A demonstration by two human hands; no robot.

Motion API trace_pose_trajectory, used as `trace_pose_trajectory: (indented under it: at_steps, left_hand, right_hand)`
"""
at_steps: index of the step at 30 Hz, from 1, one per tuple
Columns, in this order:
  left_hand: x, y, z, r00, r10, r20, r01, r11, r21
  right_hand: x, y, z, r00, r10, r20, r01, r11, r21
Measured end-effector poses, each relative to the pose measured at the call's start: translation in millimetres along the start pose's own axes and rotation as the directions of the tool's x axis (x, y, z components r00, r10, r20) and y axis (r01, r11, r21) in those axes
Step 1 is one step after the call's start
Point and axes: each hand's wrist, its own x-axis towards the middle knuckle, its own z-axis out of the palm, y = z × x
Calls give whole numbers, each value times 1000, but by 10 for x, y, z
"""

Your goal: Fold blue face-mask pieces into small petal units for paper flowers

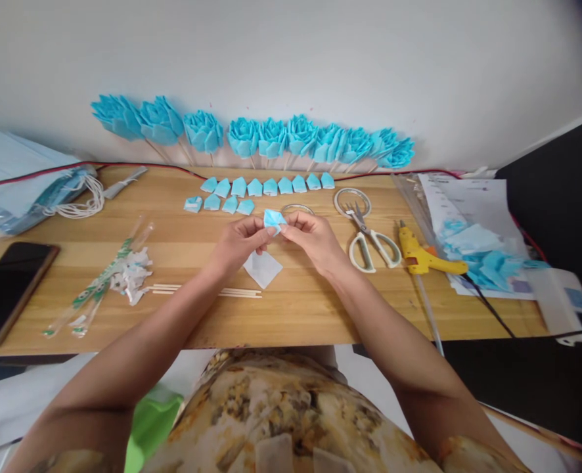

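Both hands meet over the middle of the wooden table [320,315]. My left hand [236,242] and my right hand [311,238] pinch a small blue folded paper piece [274,219] between their fingertips, holding it above the table. A white paper square [263,268] lies flat just below the hands. Two rows of several finished blue folded pieces [266,187] sit beyond the hands. Several blue paper roses on sticks [251,136] lean along the wall.
White-handled scissors [370,240] and a yellow glue gun [426,257] lie to the right, beside a pile of blue paper scraps [483,259] on sheets. Wooden sticks [207,290], torn wrappers [116,276] and a black phone [8,289] lie left. A tape ring [298,209] sits behind my right hand.
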Motion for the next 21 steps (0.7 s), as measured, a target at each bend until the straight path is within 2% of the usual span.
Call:
trace_pose_trajectory:
  at_steps: [11, 21]
  left_hand:
    - [-25, 18, 24, 997, 58, -48, -53, 993, 102]
    - [-17, -6, 23, 992, 75, -97, -63, 990, 123]
  right_hand:
    - [-5, 3, -1, 999, 27, 44, -27, 1000, 9]
    - [-21, -30, 4, 998, 26, 65, -27, 999, 18]
